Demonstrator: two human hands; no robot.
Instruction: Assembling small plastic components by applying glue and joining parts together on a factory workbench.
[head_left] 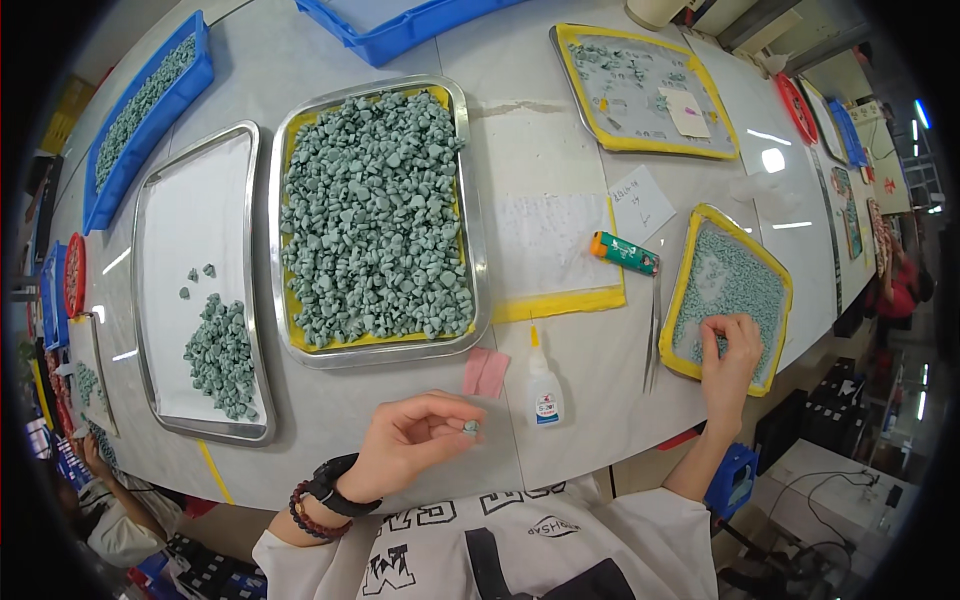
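My left hand [415, 440], wearing a dark watch and a beaded bracelet, is above the near table edge. Its thumb and fingers close on a small green stone [471, 428]. At the right, my right hand [734, 358] reaches over a yellow-rimmed tray [784, 300] of small, pale green stone chips. Its fingertips point down in a pinch among the chips; what they hold, if anything, is hidden. Between my hands stands a white glue bottle [543, 390] with a yellow nozzle. A pair of tweezers [652, 335] lies beside the right tray, and a pink cloth [486, 372] lies left of the bottle.
A metal tray [478, 230] heaped with larger green stones lies at centre left. Left of it, another metal tray [160, 300] holds a small pile. A green tube [628, 254] with an orange end, a yellow-edged tray [640, 150] and blue bins [160, 125] are farther off.
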